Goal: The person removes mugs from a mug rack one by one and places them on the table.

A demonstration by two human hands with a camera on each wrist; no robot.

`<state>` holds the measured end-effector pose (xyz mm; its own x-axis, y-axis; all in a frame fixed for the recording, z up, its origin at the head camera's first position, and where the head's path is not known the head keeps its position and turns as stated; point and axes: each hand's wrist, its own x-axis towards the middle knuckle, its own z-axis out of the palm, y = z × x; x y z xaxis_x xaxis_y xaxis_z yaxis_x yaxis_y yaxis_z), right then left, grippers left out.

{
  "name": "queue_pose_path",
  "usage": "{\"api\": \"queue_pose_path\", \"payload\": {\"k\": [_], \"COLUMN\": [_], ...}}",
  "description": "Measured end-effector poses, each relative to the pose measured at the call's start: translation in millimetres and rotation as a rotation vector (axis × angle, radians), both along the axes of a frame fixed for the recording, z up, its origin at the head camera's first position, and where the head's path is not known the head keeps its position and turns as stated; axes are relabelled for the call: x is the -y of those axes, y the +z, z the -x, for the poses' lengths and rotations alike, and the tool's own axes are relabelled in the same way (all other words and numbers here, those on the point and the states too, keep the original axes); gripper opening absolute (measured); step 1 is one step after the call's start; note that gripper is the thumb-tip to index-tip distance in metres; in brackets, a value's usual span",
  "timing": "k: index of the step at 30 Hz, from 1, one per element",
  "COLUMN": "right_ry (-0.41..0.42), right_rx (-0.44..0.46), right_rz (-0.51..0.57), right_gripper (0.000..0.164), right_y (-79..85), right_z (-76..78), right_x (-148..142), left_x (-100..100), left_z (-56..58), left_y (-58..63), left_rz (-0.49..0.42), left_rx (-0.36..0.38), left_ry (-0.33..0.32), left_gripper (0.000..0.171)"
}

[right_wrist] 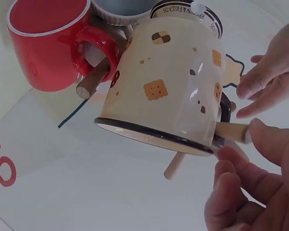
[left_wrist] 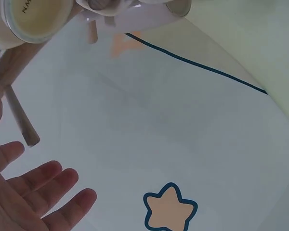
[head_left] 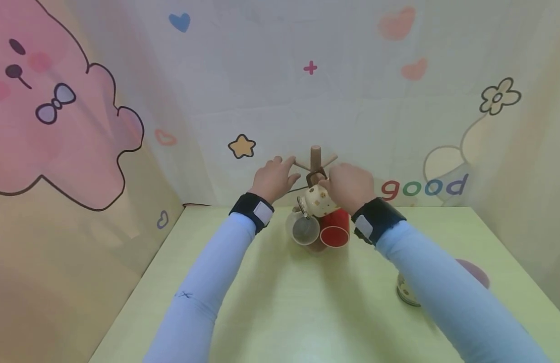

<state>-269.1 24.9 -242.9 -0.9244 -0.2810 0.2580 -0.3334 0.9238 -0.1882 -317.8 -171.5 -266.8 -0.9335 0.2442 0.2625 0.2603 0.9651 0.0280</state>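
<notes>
A wooden mug tree stands at the back of the table. A cream mug with cookie prints is tilted on it, with a peg through its dark handle. My right hand holds this mug at the handle side; its fingers are curled close to the handle and its thumb lies at the peg's end. Partly hidden fingertips make the exact grip hard to see. My left hand is beside another peg, fingers spread and holding nothing.
A red mug and a whitish mug hang lower on the mug tree. At the right of the table, a patterned cream mug and a pink item are partly covered by my right sleeve. A printed cloth wall rises behind.
</notes>
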Motion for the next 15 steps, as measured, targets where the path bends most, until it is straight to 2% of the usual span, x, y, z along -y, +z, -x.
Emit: {"api": "queue_pose_path", "payload": {"k": [4, 8, 15], "right_ry": [-0.025, -0.052, -0.077], "right_rx": [-0.015, -0.001, 0.032], "right_rz": [0.026, 0.068, 0.135], "right_gripper": [0.035, 0.04, 0.058], "right_y": [0.2, -2.8, -21.6], "right_z": [-7.1, -19.6, -46.4], "right_x": [-14, -26, -39], "left_x": [-3, -5, -9], "left_z": [-7.0, -18.9, -40.6], "left_y": [-0.9, -4.6, -18.3], "left_rz": [-0.025, -0.058, -0.09], "left_rx": [-0.019, -0.069, -0.162], "left_ry": [-0.012, -0.049, -0.098], "left_gripper": [0.062, 0.064, 0.073]}}
